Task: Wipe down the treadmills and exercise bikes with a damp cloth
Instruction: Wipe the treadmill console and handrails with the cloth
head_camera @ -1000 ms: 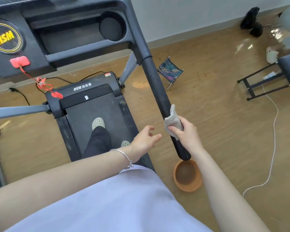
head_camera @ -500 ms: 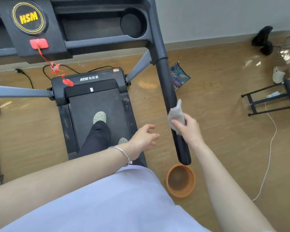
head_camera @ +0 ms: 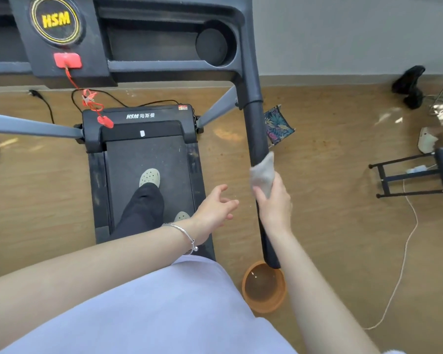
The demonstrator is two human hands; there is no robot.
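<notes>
Cloth (head_camera: pixel 262 175) gripped by right hand (head_camera: pixel 275 203) on handrail (head_camera: pixel 256 139) | left hand (head_camera: pixel 215 208) spread, apart

Bright daylight, glare patches shining on the floor (head_camera: pixel 343 226) at the right edge, wide-angle bending near the edges, slight softness overall.

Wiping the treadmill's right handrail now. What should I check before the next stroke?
1. Right hand grips cloth: ok.
2. Cloth wrapped against handrail: ok.
3. Left hand free, off the rail: ok.
4. Basin with water on the floor by the rail's end: ok.
5. Cloth damp enough: cannot tell.
6. Belt stopped underfoot: cannot tell.
</notes>
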